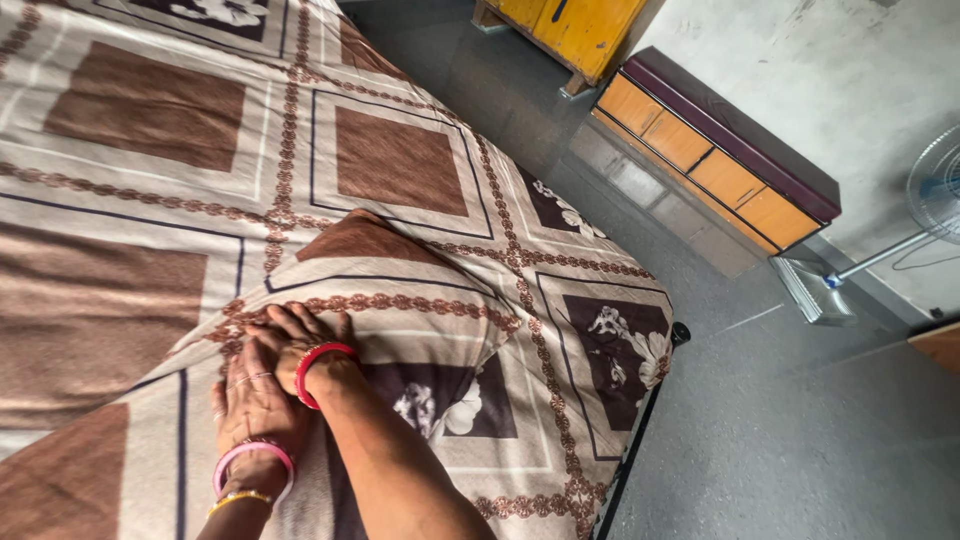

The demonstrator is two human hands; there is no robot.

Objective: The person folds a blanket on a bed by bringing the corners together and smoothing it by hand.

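Note:
A bed is covered by a beige and brown patterned bedsheet (400, 160) with squares and flower panels. A pillow (420, 310) in a matching cover lies near the bed's corner. My right hand (290, 345), with a red bangle at the wrist, presses flat on the pillow's left end. My left hand (250, 405), wearing pink and yellow bangles and rings, lies flat just below it, partly under the right hand. Both palms rest on the fabric; neither grips anything.
The bed's dark metal frame edge (630, 450) runs along the right side, with grey floor (780, 430) beyond. An orange and maroon cabinet (720, 150) stands by the wall, a yellow cupboard (575, 30) behind it, and a standing fan (930, 200) at far right.

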